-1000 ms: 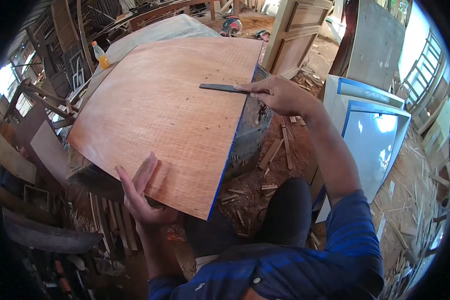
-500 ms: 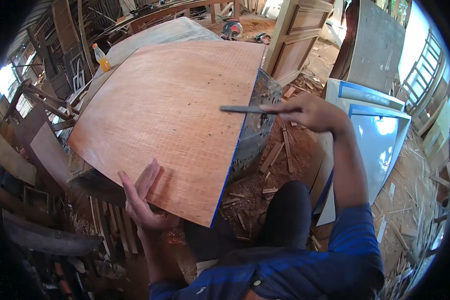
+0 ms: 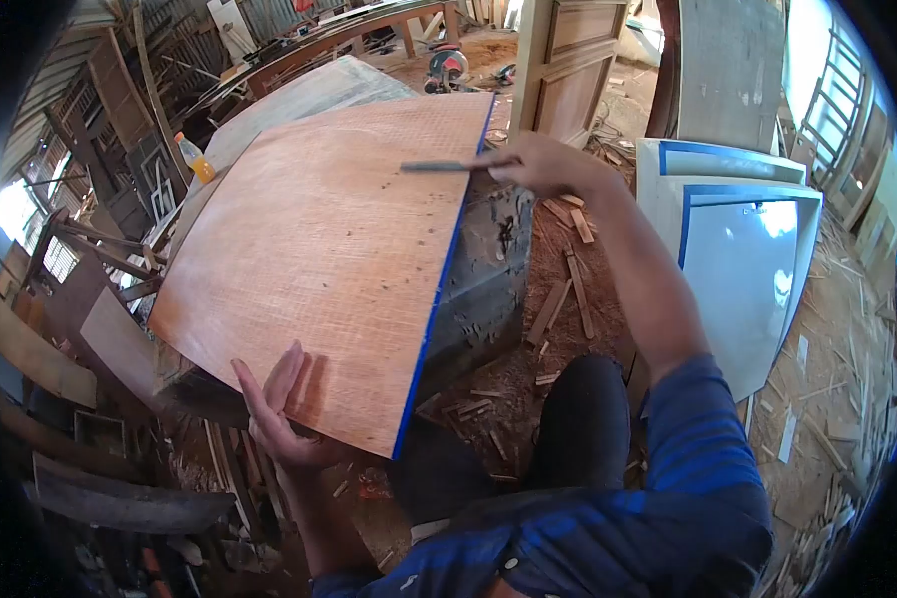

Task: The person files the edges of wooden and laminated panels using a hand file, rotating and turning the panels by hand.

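A large reddish-brown wood panel (image 3: 299,239) with a blue right edge lies over a grey, worn block (image 3: 488,289). My right hand (image 3: 538,164) is closed round the handle of a flat dark file (image 3: 434,166), whose blade crosses the panel's blue edge near its far right corner. At the panel's near left edge is my left hand (image 3: 284,424), its thumb and fingers apart, the fingertips over the top face and the palm beside the edge. Small dark specks dot the panel's right part.
An orange drink bottle (image 3: 194,157) stands behind the panel's left edge. White panels with blue borders (image 3: 738,279) lean at the right, near a wooden door (image 3: 568,75). Wood offcuts (image 3: 578,294) litter the floor. A circular power tool (image 3: 447,68) sits at the back.
The view has shifted a little. The file has moved up along the blue edge since half a second ago, with my right hand round it. My left hand stays at the near edge.
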`<action>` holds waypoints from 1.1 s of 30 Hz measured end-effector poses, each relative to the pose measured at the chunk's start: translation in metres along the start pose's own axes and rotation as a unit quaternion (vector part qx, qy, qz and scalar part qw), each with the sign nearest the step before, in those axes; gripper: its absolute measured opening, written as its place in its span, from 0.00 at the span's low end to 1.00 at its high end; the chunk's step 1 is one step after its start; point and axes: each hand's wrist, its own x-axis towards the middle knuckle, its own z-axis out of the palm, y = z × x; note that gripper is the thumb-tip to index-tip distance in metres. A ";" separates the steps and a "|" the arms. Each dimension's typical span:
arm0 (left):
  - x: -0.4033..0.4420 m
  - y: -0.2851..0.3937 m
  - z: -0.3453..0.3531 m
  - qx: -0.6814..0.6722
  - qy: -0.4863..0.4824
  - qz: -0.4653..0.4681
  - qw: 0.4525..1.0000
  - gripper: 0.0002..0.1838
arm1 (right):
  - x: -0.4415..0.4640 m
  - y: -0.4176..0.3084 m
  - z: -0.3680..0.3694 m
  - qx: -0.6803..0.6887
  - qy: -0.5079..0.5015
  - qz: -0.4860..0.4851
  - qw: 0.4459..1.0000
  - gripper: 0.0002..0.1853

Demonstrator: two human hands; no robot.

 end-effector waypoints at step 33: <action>0.243 -0.074 0.189 0.332 -0.407 -0.043 0.850 0.57 | -0.260 0.027 0.137 0.329 0.331 0.171 0.868 0.24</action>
